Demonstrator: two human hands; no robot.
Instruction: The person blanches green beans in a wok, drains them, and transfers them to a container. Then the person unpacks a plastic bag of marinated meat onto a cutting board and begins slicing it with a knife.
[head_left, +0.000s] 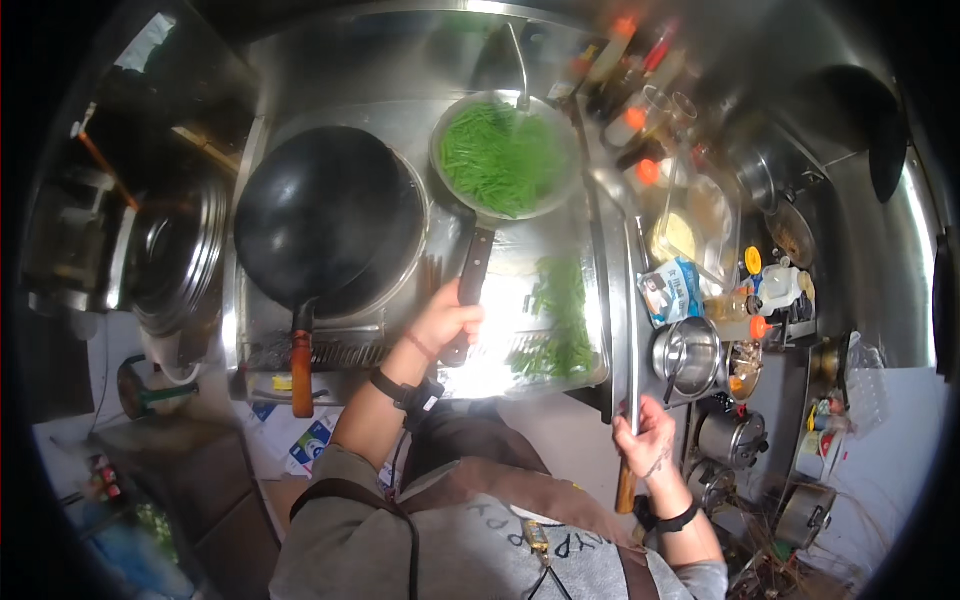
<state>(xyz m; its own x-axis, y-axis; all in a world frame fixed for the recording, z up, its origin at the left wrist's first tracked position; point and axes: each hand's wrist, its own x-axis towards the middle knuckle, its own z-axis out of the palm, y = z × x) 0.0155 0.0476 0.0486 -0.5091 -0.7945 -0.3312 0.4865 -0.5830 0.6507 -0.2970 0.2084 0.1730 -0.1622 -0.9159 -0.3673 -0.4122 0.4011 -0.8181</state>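
My left hand (454, 319) grips the dark handle (475, 262) of a round pan (439, 146). Cut green vegetables (487, 157) fill the pan, which sits beneath a thin metal spout (519, 64). Haze or glare blurs the pan's right side. At the lower right, my right hand (646, 439) is closed around a long metal cooking utensil (630, 322) with a wooden end (625, 487). Its head, near the upper end of the shaft, looks like a ladle or turner; blur hides which. Between my hands, more cut greens (559, 315) lie in a shiny shallow tray (495, 375).
Left of the pan, a large black wok (330, 217) has its wooden handle (301, 375) pointing towards me. On the right stand a steel bowl (686, 356), a blue-and-white packet (670, 291), a clear container (712, 217) and several bottles. A stockpot (180, 255) is at far left.
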